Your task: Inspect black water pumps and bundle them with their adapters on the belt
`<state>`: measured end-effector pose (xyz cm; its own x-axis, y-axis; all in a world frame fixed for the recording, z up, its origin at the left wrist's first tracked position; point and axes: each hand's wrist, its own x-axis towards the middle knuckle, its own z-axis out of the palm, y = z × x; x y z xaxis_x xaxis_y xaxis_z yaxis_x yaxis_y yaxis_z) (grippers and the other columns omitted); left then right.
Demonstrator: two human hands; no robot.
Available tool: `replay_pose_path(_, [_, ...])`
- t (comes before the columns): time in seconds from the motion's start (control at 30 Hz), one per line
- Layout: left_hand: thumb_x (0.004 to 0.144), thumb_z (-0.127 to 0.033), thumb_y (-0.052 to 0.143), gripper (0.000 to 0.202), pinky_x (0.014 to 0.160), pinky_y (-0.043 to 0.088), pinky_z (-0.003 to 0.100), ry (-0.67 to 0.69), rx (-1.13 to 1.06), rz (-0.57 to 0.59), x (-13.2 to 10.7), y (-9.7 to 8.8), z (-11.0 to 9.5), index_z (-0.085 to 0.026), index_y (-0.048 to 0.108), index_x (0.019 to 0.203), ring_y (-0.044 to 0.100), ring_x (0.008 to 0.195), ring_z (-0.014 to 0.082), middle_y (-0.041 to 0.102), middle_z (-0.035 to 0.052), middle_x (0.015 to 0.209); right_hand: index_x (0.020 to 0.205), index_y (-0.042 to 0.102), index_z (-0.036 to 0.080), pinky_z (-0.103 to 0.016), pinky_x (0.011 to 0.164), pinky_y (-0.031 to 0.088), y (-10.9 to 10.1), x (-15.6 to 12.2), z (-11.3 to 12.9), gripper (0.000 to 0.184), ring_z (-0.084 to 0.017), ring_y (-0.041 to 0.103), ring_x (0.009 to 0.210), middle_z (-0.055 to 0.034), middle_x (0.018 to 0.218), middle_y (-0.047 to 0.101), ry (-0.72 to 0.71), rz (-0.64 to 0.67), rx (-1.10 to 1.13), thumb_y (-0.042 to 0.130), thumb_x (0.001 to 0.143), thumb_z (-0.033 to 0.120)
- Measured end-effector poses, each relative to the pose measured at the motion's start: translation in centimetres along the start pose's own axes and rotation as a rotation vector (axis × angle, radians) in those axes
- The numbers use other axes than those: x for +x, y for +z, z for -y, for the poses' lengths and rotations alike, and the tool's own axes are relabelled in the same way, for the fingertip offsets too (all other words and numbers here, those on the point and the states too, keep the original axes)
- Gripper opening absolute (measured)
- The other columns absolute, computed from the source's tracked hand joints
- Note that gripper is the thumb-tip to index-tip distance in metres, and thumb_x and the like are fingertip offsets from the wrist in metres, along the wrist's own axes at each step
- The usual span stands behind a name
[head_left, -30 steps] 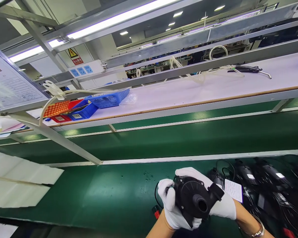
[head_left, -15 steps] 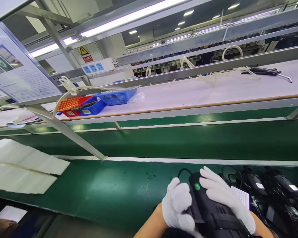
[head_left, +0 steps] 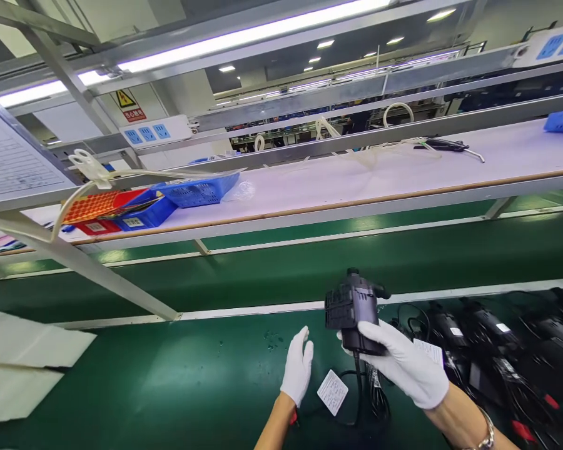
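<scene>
Holding the black unit [head_left: 356, 309] in the right hand [head_left: 403, 362] alone now; half a second ago both gloves were on it. Unit has moved farther out from the body and stands roughly upright, cord end down, seemingly clear of the green work surface [head_left: 178, 375]. Reads as a shift from two-handed turning to one-handed carrying or positioning, leaving the other hand free. Right grip: clamped around the lower body, fingers across the near face, a white fingertip showing at the far left edge; rest of the hold hidden. Left hand [head_left: 298, 365]: fingers extended, thumb slightly apart, nothing visible in it, apart from the unit. Cord [head_left: 358, 387] hangs from the unit's base, between a white printed tag [head_left: 333, 392] and a bundled black cable [head_left: 379, 397]. Similar black units [head_left: 490, 328] lie to the right, beyond the right wrist.
</scene>
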<state>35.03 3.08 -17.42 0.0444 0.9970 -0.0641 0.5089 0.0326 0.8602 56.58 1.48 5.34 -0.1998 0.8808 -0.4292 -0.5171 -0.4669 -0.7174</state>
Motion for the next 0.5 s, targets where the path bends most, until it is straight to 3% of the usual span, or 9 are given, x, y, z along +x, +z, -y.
replay_pose_path(0.1, [0.098, -0.043, 0.040, 0.056, 0.120, 0.039, 0.051, -0.029, 0.173, 0.069, -1.1, 0.6, 3.6, -0.013, 0.058, 0.141, 0.053, 0.139, 0.0308, 0.060, 0.0173, 0.146, 0.104, 0.078, 0.023, -0.045, 0.108, 0.049, 0.5, -0.6, 0.8, 0.052, -0.029, 0.068, 0.110, -0.0052, 0.110, 0.079, -0.093, -0.059, -0.129, 0.095, 0.060, 0.046])
replay_pose_path(0.2, [0.095, -0.034, 0.042, 0.054, 0.120, 0.038, 0.054, -0.051, 0.359, 0.138, -3.2, -0.1, 6.8, -0.012, 0.058, 0.141, 0.054, 0.138, 0.0329, 0.061, 0.0174, 0.144, 0.110, 0.076, 0.025, -0.044, 0.104, 0.050, -0.6, -1.7, 2.4, 0.062, -0.029, 0.067, 0.110, -0.0050, 0.113, 0.079, -0.163, -0.217, -0.175, 0.095, 0.055, 0.046])
replay_pose_path(0.27, [0.095, -0.027, 0.040, 0.054, 0.119, 0.039, 0.056, -0.056, 0.466, 0.188, -4.9, -0.7, 8.6, -0.012, 0.056, 0.143, 0.054, 0.137, 0.0335, 0.061, 0.0187, 0.144, 0.108, 0.076, 0.026, -0.046, 0.096, 0.055, -1.6, -2.8, 4.2, 0.060, -0.031, 0.068, 0.105, -0.0060, 0.111, 0.079, -0.166, -0.335, -0.106, 0.093, 0.054, 0.045])
replay_pose_path(0.33, [0.094, -0.019, 0.037, 0.054, 0.119, 0.038, 0.057, -0.030, 0.547, 0.256, -6.3, -1.0, 10.0, -0.011, 0.053, 0.145, 0.053, 0.138, 0.0334, 0.059, 0.0195, 0.146, 0.106, 0.077, 0.029, -0.048, 0.090, 0.057, -2.3, -4.1, 6.4, 0.045, -0.030, 0.070, 0.101, -0.0060, 0.116, 0.078, -0.251, -0.423, 0.001, 0.084, 0.064, 0.045])
replay_pose_path(0.4, [0.091, -0.010, 0.036, 0.058, 0.121, 0.035, 0.057, 0.031, 0.597, 0.346, -7.0, -0.8, 10.6, -0.012, 0.052, 0.147, 0.051, 0.141, 0.0326, 0.055, 0.0187, 0.150, 0.107, 0.076, 0.035, -0.049, 0.094, 0.056, -3.0, -5.4, 8.4, 0.027, -0.026, 0.069, 0.108, -0.0039, 0.129, 0.073, -0.431, -0.480, 0.054, 0.070, 0.081, 0.042])
replay_pose_path(0.5, [0.087, -0.003, 0.036, 0.065, 0.126, 0.028, 0.055, 0.185, 0.608, 0.508, -5.6, 0.3, 9.9, -0.015, 0.047, 0.150, 0.041, 0.148, 0.0298, 0.048, 0.0150, 0.158, 0.104, 0.077, 0.037, -0.054, 0.107, 0.050, -4.9, -6.7, 9.9, 0.024, -0.025, 0.064, 0.124, -0.0039, 0.140, 0.067, -0.624, -0.496, -0.059, 0.055, 0.095, 0.043])
